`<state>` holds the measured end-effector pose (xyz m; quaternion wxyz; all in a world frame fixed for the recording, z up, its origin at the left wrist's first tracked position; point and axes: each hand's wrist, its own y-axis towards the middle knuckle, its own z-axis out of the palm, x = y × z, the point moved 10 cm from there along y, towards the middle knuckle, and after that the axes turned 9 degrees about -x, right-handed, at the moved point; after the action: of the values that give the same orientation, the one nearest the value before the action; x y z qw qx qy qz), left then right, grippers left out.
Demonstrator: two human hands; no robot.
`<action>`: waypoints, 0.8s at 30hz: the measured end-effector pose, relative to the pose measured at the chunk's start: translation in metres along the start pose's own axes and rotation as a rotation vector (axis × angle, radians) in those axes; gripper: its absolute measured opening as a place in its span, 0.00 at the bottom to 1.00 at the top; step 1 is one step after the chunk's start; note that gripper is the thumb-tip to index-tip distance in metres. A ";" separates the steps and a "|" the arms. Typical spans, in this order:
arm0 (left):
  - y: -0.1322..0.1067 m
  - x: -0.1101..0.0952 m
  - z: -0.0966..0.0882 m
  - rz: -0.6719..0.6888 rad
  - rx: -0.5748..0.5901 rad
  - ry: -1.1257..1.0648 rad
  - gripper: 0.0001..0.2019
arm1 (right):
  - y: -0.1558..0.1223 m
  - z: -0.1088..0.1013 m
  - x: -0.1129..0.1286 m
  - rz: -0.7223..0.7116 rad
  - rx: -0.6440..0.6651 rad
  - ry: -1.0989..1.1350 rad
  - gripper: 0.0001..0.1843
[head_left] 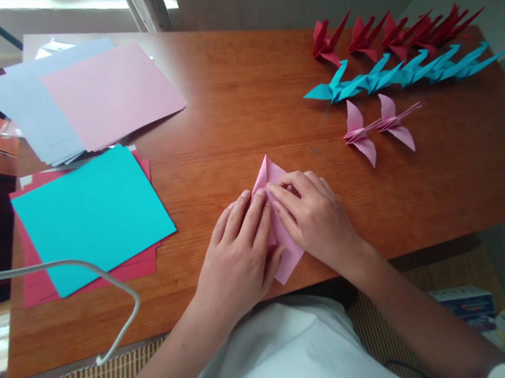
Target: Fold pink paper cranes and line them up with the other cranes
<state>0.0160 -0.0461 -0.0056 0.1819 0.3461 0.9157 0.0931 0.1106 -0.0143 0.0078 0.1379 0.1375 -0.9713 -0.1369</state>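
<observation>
A partly folded piece of pink origami paper (284, 235) lies near the table's front edge, diamond-shaped with its tip pointing away from me. My left hand (243, 248) covers its left side, fingers pressed together on the paper and thumb across its lower part. From the right, my right hand (312, 211) has curled fingers gripping the paper close to the centre crease. The fingertips of both hands nearly meet there. Much of the folded layers is hidden beneath the fingers.
At the back right of the wooden table (230, 115) stand rows of red paper cranes (394, 36), blue paper cranes (407, 71) and two pink paper cranes (359, 131). Pink sheets (115, 96) and blue sheets (93, 222) lie stacked left. A white cable (124, 288) arches over the left edge.
</observation>
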 end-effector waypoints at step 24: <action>0.001 -0.001 0.001 0.006 0.003 -0.018 0.33 | -0.001 0.002 -0.004 0.037 0.020 0.024 0.21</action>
<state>0.0176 -0.0465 -0.0057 0.1892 0.3499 0.9131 0.0894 0.1135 -0.0133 0.0049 0.1505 0.1226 -0.9732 -0.1232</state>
